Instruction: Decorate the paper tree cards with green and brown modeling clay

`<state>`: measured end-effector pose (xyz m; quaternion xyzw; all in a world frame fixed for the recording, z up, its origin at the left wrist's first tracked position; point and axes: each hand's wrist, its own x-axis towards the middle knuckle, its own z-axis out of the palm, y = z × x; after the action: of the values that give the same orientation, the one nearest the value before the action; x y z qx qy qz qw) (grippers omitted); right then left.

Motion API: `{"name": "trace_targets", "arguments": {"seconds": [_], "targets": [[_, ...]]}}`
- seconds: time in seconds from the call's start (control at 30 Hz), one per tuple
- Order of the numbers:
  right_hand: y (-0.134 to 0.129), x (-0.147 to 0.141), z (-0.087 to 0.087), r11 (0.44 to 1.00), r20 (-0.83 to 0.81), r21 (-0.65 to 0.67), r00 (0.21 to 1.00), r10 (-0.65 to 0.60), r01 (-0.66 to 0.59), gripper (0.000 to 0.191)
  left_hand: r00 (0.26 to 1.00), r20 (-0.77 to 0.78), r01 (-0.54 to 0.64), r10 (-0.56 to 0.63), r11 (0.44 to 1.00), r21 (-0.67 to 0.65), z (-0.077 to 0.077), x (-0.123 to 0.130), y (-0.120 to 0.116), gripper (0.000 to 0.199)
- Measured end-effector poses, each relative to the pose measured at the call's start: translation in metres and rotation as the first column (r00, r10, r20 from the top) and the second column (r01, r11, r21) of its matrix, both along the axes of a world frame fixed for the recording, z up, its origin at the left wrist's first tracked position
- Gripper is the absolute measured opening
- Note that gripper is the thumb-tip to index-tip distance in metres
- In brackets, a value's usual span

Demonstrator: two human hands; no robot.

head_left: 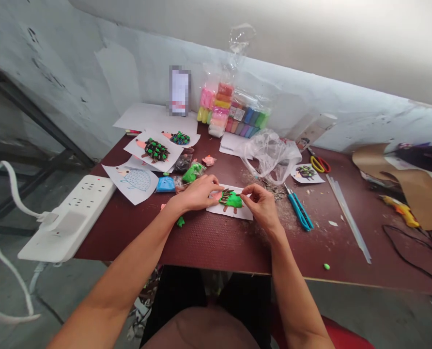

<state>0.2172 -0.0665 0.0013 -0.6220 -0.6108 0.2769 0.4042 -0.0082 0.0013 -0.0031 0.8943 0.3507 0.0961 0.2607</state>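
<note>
Pressing in on a green clay hedgehog body right now, on a paper card at the middle of the surface! That clay looks soft and light, likely to dent under a fingertip, and dark slivers bristle along its top, so the bare card edge looks the safer hold. The left hand lies curved over the card's near end, fingers against the clay, not clamped. The right hand comes in from the other side, fingertips pinched together at the clay's edge; whether they grip a sliver, I can't tell. The hands sit close but apart. Just beyond, a loose heap of seed husks lies beside a crumpled plastic bag, and a clear bag holds packets of colored clay, pinks, yellows, blues and greens.
</note>
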Motion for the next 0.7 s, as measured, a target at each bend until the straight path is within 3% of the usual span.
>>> {"name": "trace_targets", "arguments": {"seconds": [0.47, 0.7], "targets": [[0.0, -0.011, -0.006, 0.992, 0.257, 0.048, 0.961, 0.104, -0.12, 0.011, 1.0, 0.011, 0.001, -0.001, 1.0, 0.013, -0.004, -0.001, 0.001, 0.031], [0.002, -0.011, -0.01, 0.99, 0.298, 0.041, 0.948, 0.115, -0.133, 0.012, 1.0, 0.003, 0.0, 0.0, 1.0, 0.013, -0.003, -0.001, 0.001, 0.032]]}}
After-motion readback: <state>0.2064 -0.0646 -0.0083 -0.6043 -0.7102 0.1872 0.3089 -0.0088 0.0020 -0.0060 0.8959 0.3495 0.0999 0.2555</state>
